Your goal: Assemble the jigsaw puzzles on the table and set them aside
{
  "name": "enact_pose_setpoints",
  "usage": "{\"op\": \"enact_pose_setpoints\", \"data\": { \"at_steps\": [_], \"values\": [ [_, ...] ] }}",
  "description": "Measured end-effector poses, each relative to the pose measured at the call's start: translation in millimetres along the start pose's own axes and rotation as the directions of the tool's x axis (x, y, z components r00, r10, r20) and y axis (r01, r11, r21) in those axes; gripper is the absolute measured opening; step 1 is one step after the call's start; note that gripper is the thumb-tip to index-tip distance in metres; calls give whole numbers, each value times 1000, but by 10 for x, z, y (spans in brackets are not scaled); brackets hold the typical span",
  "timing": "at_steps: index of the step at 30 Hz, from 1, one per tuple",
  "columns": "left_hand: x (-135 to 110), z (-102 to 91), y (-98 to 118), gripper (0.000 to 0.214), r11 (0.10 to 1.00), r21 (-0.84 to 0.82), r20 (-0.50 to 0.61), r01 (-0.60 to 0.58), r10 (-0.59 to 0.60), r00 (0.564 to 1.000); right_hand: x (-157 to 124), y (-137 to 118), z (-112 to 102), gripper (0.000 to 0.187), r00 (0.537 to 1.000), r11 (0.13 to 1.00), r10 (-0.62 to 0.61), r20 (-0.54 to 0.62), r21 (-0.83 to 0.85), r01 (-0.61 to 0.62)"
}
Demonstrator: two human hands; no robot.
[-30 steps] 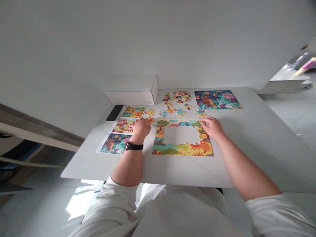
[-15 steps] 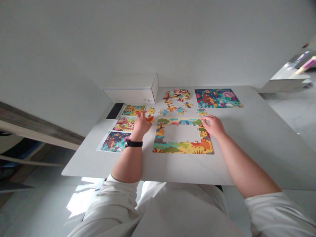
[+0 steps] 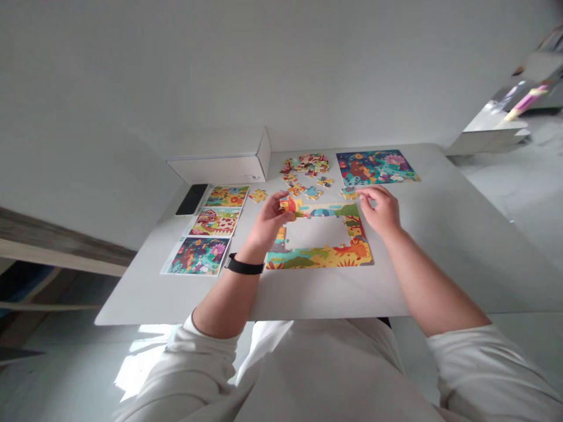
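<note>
My left hand (image 3: 268, 220) pinches an orange and yellow puzzle piece (image 3: 289, 205) above the upper left part of the jigsaw border (image 3: 319, 258). That border, joined along all sides with jungle animals, frames bare tabletop. At its upper right, my right hand (image 3: 382, 210) has its thumb and index finger closed at the right edge of a blue and yellow puzzle piece (image 3: 349, 193), which lies just above the border. Several loose puzzle pieces (image 3: 314, 192) lie behind the border, and one yellow piece (image 3: 258, 196) sits left of them.
A sheet with three small pictures (image 3: 215, 223) lies at left beside a black phone (image 3: 192, 200). Behind them stands a white box (image 3: 220, 167) against the wall. A heap of puzzle pieces (image 3: 312, 163) and a dark, colourful puzzle picture (image 3: 378, 167) lie at the back.
My left hand has moved right from beside the picture sheet, carrying the orange and yellow puzzle piece over the border. My right hand has shifted from the border's corner up to the loose piece.
</note>
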State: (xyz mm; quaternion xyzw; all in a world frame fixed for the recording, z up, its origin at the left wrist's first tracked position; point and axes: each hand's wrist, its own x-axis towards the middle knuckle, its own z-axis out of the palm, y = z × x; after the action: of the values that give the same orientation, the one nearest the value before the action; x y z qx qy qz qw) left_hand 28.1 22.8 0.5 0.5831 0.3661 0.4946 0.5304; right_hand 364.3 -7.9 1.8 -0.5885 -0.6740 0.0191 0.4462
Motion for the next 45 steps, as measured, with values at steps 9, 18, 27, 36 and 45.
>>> {"op": "enact_pose_setpoints", "data": {
  "at_steps": [9, 18, 27, 36, 45],
  "values": [
    [-44, 501, 267, 32, 958, -252, 146, 136, -102, 984, 179, -421, -301, 43, 999, 960, 0, 53, 281, -15],
    [-122, 816, -90, 46, 911, -291, 142, 293, -261, 955, -253, -521, 368, 43, 951, 807, 138, 277, 525, -270],
    [-80, 696, -178, 32, 948, -205, -2, 243, -249, 969, -234, -170, 430, 37, 927, 785, 293, 233, 496, -372],
    [-117, 664, -317, 40, 872, 388, 71, -297, 293, 953, -237, -194, 433, 34, 914, 782, 293, 281, 480, -398],
    [-179, 653, -299, 53, 548, 633, 298, -547, 480, 825, -256, -170, 493, 29, 891, 774, 283, 355, 464, -431]
  ]
}}
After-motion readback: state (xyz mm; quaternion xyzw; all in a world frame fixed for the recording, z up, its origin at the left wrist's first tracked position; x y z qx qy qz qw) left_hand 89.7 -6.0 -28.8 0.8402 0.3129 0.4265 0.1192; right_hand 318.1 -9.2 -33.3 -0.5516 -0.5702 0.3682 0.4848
